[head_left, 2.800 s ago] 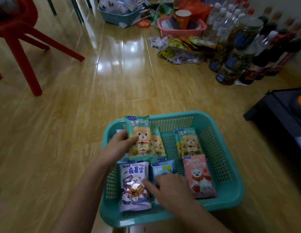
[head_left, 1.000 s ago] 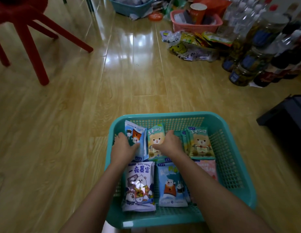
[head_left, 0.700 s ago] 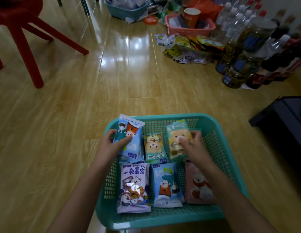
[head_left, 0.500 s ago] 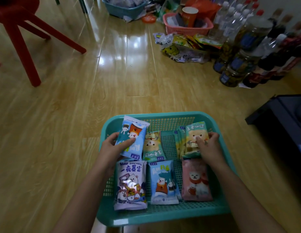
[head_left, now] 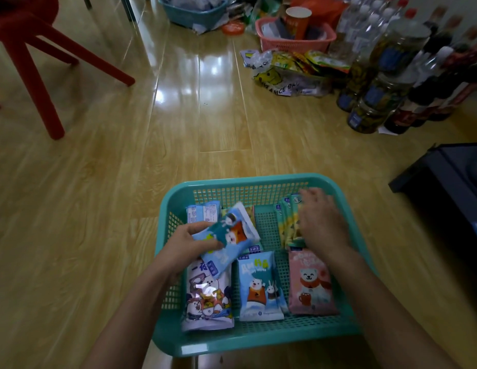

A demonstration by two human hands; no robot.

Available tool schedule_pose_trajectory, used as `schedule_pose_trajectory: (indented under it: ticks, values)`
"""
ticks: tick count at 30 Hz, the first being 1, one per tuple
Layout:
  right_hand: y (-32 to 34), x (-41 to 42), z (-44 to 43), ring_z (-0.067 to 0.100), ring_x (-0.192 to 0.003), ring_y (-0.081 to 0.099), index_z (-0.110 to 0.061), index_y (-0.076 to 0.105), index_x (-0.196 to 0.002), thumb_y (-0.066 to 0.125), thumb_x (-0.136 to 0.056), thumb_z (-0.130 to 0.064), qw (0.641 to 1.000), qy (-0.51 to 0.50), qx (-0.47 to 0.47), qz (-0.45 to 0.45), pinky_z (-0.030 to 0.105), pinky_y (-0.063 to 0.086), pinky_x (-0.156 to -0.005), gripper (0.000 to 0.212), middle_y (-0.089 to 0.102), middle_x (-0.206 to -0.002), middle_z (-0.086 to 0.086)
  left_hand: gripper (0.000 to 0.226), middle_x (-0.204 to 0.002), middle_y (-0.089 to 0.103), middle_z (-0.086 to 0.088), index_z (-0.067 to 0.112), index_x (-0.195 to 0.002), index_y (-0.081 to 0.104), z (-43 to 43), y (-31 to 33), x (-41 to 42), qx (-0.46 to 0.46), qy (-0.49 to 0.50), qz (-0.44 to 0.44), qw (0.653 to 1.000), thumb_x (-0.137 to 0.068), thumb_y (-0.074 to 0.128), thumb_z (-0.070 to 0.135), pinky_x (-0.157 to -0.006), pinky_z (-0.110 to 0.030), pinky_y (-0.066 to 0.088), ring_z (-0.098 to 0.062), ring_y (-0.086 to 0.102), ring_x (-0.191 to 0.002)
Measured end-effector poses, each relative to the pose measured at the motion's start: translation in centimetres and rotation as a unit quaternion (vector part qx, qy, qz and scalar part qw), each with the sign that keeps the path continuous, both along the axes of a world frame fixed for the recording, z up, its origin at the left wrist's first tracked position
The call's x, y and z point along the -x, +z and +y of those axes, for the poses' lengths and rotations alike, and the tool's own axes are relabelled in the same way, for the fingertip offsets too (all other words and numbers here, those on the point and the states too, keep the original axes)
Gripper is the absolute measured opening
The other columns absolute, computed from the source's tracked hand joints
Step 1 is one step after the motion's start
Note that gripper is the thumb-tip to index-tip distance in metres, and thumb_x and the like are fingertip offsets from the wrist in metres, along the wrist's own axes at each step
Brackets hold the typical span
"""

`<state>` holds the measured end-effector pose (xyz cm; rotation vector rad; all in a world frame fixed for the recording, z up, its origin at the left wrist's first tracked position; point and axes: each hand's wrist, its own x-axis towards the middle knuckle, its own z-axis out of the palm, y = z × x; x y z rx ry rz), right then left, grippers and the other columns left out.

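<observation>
We log the basket [head_left: 258,340] as teal plastic, smooth at the rim, its walls and bottom a moulded open mesh; the blue packet [head_left: 226,235] in the left hand [head_left: 184,247] reads as thin printed film, slick; the white packet [head_left: 205,302] below it is glossier, with a bright patch of glare; the pink packet [head_left: 310,283] looks closer to satin; floor [head_left: 178,115] of wood-grain boards, polished, mirror-bright farther off; chair [head_left: 32,62] red plastic, smooth; bottles [head_left: 365,25] clear plastic; far basket [head_left: 293,45] pink plastic mesh.
</observation>
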<state>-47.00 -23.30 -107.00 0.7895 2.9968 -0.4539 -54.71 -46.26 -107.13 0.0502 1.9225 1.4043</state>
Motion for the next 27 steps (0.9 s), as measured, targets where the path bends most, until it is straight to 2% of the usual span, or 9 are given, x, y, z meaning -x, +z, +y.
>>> schedule_pose_trajectory:
  ticks: [2, 4, 6, 8, 11, 13, 18, 24, 27]
  values:
    - [0.6, 0.0, -1.8, 0.015, -0.14, 0.023, -0.024, 0.03, -0.145, 0.043, -0.097, -0.023, 0.983, 0.137, 0.118, 0.032, 0.033, 0.019, -0.115, 0.049, 0.028, -0.152, -0.005, 0.029, -0.086, 0.074, -0.012, 0.016, -0.099, 0.067, 0.3, 0.6, 0.2, 0.018, -0.089, 0.02, 0.996, -0.075, 0.073, 0.002, -0.066, -0.029, 0.051, -0.021, 0.064, -0.07]
    - [0.6, -0.1, -3.4, 0.016, -0.138, 0.029, -0.031, 0.03, -0.144, 0.045, -0.096, -0.034, 0.945, 0.218, 0.236, -0.052, 0.039, 0.024, -0.116, 0.05, 0.036, -0.148, -0.006, 0.032, -0.082, 0.074, -0.01, 0.004, -0.105, 0.062, 1.0, 1.0, 0.3, -0.005, -0.123, 0.019, 0.992, -0.075, 0.072, 0.0, -0.066, -0.027, 0.053, -0.019, 0.067, -0.071]
    - [0.3, -0.5, -3.6, 0.011, -0.107, 0.056, -0.032, 0.045, -0.135, 0.051, -0.094, -0.036, 0.914, 0.21, 0.329, -0.111, 0.032, 0.047, -0.091, 0.042, 0.06, -0.118, -0.006, 0.032, -0.08, 0.072, -0.013, -0.003, -0.104, 0.056, 1.8, 1.2, 0.4, -0.026, -0.124, 0.015, 0.992, -0.077, 0.071, 0.0, -0.061, -0.024, 0.054, -0.016, 0.068, -0.066]
    - [0.4, -1.2, -3.5, 0.004, -0.07, 0.054, -0.028, 0.06, -0.11, 0.054, -0.092, -0.036, 0.908, 0.178, 0.364, -0.11, 0.022, 0.041, -0.063, 0.02, 0.06, -0.081, -0.01, 0.027, -0.071, 0.067, -0.008, 0.002, -0.099, 0.053, 2.7, 1.5, 0.2, -0.034, -0.106, 0.03, 0.993, -0.078, 0.07, 0.001, -0.053, -0.02, 0.048, -0.013, 0.061, -0.055]
    - [-0.4, -3.0, -3.8, 0.008, -0.074, 0.054, -0.018, 0.061, -0.11, 0.051, -0.094, -0.036, 0.909, 0.103, 0.39, -0.107, 0.025, 0.04, -0.065, 0.026, 0.062, -0.085, -0.005, 0.022, -0.076, 0.063, -0.001, 0.008, -0.098, 0.054, 3.0, 0.9, 0.2, -0.027, -0.038, 0.08, 0.996, -0.082, 0.066, 0.0, -0.062, -0.019, 0.049, -0.012, 0.059, -0.067]
    - [-1.6, -4.5, -4.5, 0.012, -0.091, 0.058, -0.017, 0.057, -0.116, 0.049, -0.095, -0.035, 0.914, 0.033, 0.386, -0.122, 0.026, 0.043, -0.072, 0.029, 0.064, -0.107, 0.0, 0.017, -0.08, 0.063, 0.0, 0.009, -0.098, 0.056, 2.1, 0.3, 0.6, 0.017, -0.012, 0.139, 0.99, -0.084, 0.064, 0.002, -0.063, -0.009, 0.048, -0.01, 0.058, -0.072]
    - [-4.4, -6.8, -5.7, 0.017, -0.103, 0.06, -0.017, 0.058, -0.116, 0.051, -0.093, -0.038, 0.894, -0.055, 0.419, -0.152, 0.032, 0.048, -0.091, 0.032, 0.066, -0.115, 0.003, 0.009, -0.09, 0.061, -0.004, 0.01, -0.094, 0.058, -1.0, -1.2, 0.9, 0.107, 0.05, 0.183, 0.976, -0.087, 0.06, 0.005, -0.07, -0.023, 0.049, -0.018, 0.059, -0.084]
    - [-4.9, -6.0, -6.2, 0.006, -0.066, 0.053, -0.021, 0.06, -0.084, 0.055, -0.089, -0.048, 0.947, 0.0, 0.264, -0.182, 0.016, 0.037, -0.053, 0.028, 0.063, -0.079, -0.005, 0.006, -0.094, 0.06, -0.001, 0.011, -0.095, 0.057, -1.5, -1.8, 0.4, 0.198, 0.046, 0.252, 0.946, -0.089, 0.058, 0.01, -0.062, -0.02, 0.043, -0.012, 0.055, -0.077]
    - [-4.3, -5.2, -6.0, 0.013, -0.075, 0.052, -0.017, 0.05, -0.091, 0.062, -0.081, -0.052, 0.964, 0.006, 0.184, -0.191, 0.017, 0.032, -0.05, 0.039, 0.064, -0.095, 0.003, 0.017, -0.103, 0.06, -0.007, 0.008, -0.106, 0.056, -1.4, -2.5, 0.0, 0.243, 0.021, 0.291, 0.925, -0.09, 0.056, 0.014, -0.075, -0.031, 0.047, -0.018, 0.055, -0.086]
